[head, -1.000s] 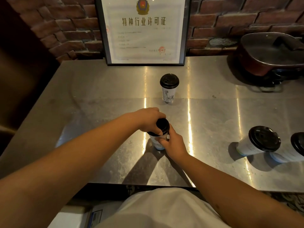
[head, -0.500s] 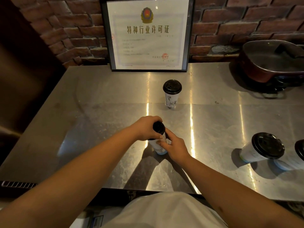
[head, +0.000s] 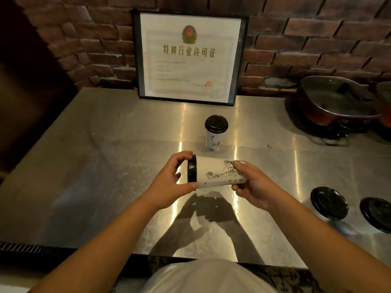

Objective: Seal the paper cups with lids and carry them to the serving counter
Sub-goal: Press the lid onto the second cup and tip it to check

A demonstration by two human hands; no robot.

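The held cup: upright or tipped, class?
Tipped: the cup lies sideways between left hand and right hand, lid leftward.

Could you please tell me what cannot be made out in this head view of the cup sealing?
- Held cup: its base is hidden by the right hand; the contents cannot be seen.
- Lid: seen edge-on, partly behind the left hand, so the seal is unclear.
- Certificate: small print blurred.
- Rightmost cup: cut off by the frame edge.
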